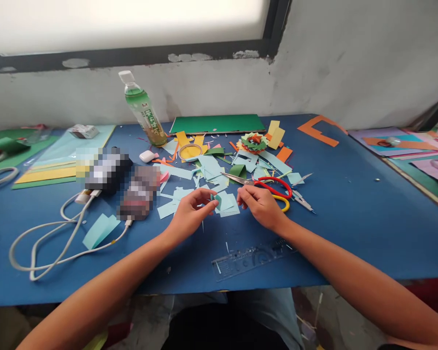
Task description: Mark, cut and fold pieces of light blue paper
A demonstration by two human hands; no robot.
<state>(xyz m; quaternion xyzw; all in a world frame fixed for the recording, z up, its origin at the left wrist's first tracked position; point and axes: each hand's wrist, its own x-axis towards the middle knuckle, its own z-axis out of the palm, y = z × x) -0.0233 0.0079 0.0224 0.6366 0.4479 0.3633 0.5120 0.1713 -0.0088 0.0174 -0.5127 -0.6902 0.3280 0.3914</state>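
Observation:
Between the thumb and fingers of my left hand [191, 210] is a small piece of folded light-blue paper [218, 200]. My right hand [262, 208] is a little to the right of it, its fingers curled together; whether they pinch anything cannot be made out. Scissors with red and yellow handles [289, 186] lie just beyond my right hand, blades pointing left. Around and behind both hands spreads a heap of light-blue paper scraps [209, 166]. A metal drawing compass [302, 199] lies right of the scissors. A clear ruler [241, 262] lies nearer me.
Behind the scraps are a tape roll [190, 152], a folded paper ring [254, 142] and a green board [219, 124]. A green-labelled bottle [146, 114] stands at back left. White cables [40, 269] loop across the left side. Coloured sheets [397, 141] lie far right, beyond an orange paper angle [319, 131].

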